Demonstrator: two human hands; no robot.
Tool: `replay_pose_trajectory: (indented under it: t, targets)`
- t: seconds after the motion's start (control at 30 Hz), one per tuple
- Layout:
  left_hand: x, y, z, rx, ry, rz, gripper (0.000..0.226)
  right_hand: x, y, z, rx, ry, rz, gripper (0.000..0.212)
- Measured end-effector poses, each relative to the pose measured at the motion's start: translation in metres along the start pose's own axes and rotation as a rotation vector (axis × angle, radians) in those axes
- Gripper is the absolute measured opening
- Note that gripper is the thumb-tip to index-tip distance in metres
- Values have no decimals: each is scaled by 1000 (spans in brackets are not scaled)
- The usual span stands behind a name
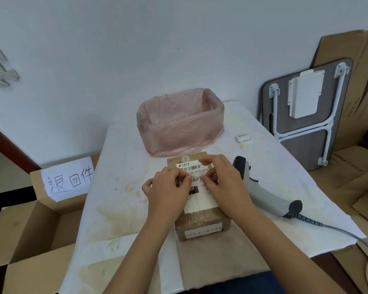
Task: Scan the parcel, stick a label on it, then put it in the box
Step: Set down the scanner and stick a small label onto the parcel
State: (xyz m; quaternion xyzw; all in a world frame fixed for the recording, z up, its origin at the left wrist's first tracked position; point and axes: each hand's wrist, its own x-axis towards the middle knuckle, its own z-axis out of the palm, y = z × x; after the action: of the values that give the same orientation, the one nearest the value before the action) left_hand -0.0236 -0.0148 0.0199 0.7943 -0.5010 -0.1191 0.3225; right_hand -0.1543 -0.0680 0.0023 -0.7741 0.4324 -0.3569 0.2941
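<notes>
A brown cardboard parcel (202, 227) lies on the white table (123, 187) in front of me, a barcode sticker on its far end. Over its top, my left hand (168, 193) and my right hand (225, 183) pinch a small white handwritten label (197, 179) by its two ends. The label sits low over the parcel; whether it touches I cannot tell. A grey and black handheld scanner (268, 194) rests on the table just right of the parcel, its cable trailing to the right. An open cardboard box (30, 225) with a handwritten paper sign (69, 179) stands left of the table.
A bin lined with a pink plastic bag (180, 122) stands at the table's far end behind the parcel. A small paper scrap (243, 137) lies to its right. A folded table (306, 115) and flat cardboard sheets (353, 85) lean on the wall at right.
</notes>
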Motion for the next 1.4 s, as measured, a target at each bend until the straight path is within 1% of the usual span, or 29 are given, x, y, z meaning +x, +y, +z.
replay_pose_trajectory:
  t: [0.3, 0.57, 0.73, 1.07, 1.17, 1.4]
  targets:
    - [1, -2, 4, 5, 29, 15, 13, -4, 1, 2, -20, 6, -7, 33]
    - [2, -4, 5, 20, 29, 18, 12, -4, 7, 5, -23, 41, 59, 40]
    - [2, -4, 6, 18, 35, 19, 12, -4, 7, 4, 8, 17, 86, 39]
    - [2, -4, 10, 37, 59, 37, 13, -9, 2, 4, 52, 29, 101, 26]
    - [2, -5, 10, 39, 67, 44, 12, -8, 1, 5, 63, 29, 116, 26]
    - [1, -6, 11, 32, 76, 42, 11, -12, 4, 8, 9, 36, 120, 14]
